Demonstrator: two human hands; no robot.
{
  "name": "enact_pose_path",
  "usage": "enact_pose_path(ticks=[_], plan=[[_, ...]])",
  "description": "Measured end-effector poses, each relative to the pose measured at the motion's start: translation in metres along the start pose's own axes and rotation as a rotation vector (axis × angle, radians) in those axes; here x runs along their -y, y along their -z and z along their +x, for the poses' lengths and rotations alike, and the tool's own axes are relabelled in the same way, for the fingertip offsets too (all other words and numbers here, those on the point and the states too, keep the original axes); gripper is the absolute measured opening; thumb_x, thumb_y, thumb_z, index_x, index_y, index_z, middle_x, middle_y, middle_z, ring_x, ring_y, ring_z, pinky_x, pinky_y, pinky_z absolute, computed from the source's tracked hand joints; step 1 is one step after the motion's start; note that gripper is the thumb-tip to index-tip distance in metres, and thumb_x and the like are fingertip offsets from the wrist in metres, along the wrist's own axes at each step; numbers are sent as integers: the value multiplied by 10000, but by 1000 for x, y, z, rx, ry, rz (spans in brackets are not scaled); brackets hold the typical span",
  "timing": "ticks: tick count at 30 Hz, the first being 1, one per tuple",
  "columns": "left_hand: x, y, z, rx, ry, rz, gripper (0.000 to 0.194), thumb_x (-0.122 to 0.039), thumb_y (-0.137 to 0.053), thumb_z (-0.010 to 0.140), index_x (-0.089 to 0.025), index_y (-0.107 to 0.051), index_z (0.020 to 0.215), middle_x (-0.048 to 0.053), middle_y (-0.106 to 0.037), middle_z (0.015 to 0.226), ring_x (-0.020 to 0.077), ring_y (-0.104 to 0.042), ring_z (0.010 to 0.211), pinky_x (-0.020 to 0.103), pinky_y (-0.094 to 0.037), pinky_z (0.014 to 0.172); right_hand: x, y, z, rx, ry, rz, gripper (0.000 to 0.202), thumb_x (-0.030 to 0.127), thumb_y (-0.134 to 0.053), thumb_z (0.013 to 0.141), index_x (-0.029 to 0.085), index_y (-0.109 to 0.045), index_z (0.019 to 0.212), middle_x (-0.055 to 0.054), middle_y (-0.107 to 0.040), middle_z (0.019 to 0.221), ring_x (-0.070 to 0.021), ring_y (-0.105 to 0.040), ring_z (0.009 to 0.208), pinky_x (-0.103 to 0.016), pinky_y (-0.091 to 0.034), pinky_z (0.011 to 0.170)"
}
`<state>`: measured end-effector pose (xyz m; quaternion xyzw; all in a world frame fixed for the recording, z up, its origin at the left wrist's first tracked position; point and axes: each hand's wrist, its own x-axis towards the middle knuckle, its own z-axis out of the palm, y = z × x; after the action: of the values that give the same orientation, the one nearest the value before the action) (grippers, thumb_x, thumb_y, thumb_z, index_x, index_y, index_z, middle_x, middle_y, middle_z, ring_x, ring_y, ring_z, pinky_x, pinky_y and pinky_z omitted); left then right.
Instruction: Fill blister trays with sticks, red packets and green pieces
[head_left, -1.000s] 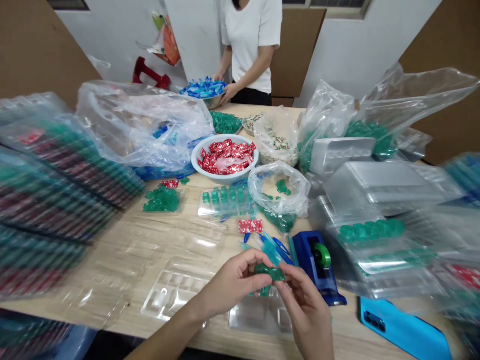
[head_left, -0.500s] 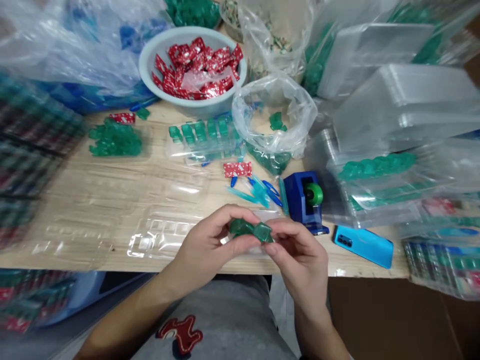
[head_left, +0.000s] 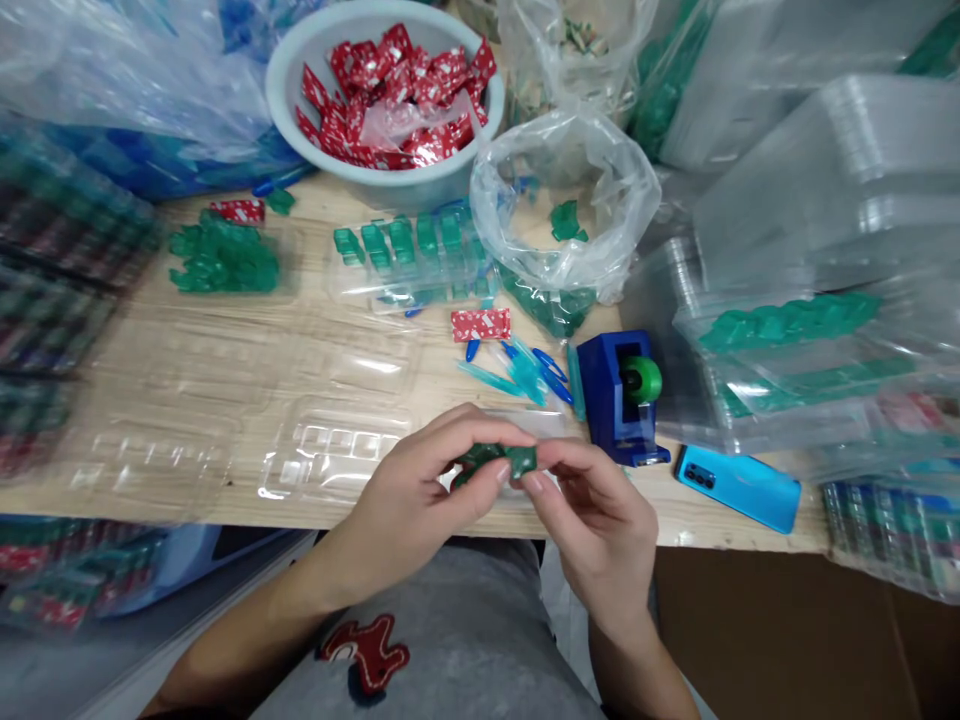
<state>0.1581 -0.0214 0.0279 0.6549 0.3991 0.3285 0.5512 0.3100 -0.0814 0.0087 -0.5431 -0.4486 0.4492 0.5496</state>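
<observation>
Between my two hands, low over the table's front edge, are small green translucent plastic pieces (head_left: 519,460). My left hand (head_left: 442,475) is closed around part of them, its thumb pressed on top. With thumb and forefinger my right hand (head_left: 589,495) pinches the right end. Fingers cover much of the pieces, so their full shape is hidden. Under and behind the hands lies a clear plastic tray (head_left: 330,440). Just beyond are loose blue and teal plastic pieces (head_left: 529,370) and a red patterned packet (head_left: 481,325).
A blue tape dispenser (head_left: 619,400) and a blue phone (head_left: 739,485) lie to the right. Farther back stand a bowl (head_left: 277,75) of red packets, an open plastic bag (head_left: 491,205) and a tray of green pieces (head_left: 401,240). Stacked clear trays (head_left: 795,180) rise at right.
The view has shifted slightly, so the table items appear higher and the right-side items farther right. Both hands still hold the green pieces, which have turned a little between the fingers.
</observation>
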Motion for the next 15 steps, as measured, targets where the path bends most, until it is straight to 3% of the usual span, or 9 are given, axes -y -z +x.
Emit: enact_pose_path(ticks=[3, 6, 11, 15], plan=[[1, 2, -1, 35, -12, 18, 229, -102, -562, 869, -229, -672, 1024, -8, -697, 911, 90, -638, 786, 188, -503, 658, 1, -2, 2, -24, -132, 160, 138, 165, -688, 844, 275, -706, 926, 46, -723, 769, -79, -683, 690, -175, -535, 640], [2, 2, -1, 68, -29, 18, 241, -99, -553, 870, -221, -664, 1046, 7, -704, 951, 91, -635, 769, 194, -499, 633, -1, -1, 6, 32, -273, 412, 48, 252, -721, 832, 249, -715, 879, 40, -714, 672, -83, -671, 591, -182, -532, 577], [3, -1, -1, 67, -108, 46, 253, -79, -550, 881, -221, -641, 1069, -1, -701, 975, 75, -629, 789, 179, -504, 662, -3, 3, 12, 157, -548, 793, 106, 288, -783, 777, 210, -733, 829, 29, -722, 648, -59, -662, 544, -159, -531, 580], [-1, 1, -4, 24, -232, 186, 250, -81, -536, 906, -227, -637, 1083, -4, -682, 911, 78, -638, 800, 169, -525, 676, -1, 3, 14, 187, -635, 936, 92, 262, -778, 784, 211, -729, 842, 28, -740, 692, -54, -684, 573, -131, -526, 576]])
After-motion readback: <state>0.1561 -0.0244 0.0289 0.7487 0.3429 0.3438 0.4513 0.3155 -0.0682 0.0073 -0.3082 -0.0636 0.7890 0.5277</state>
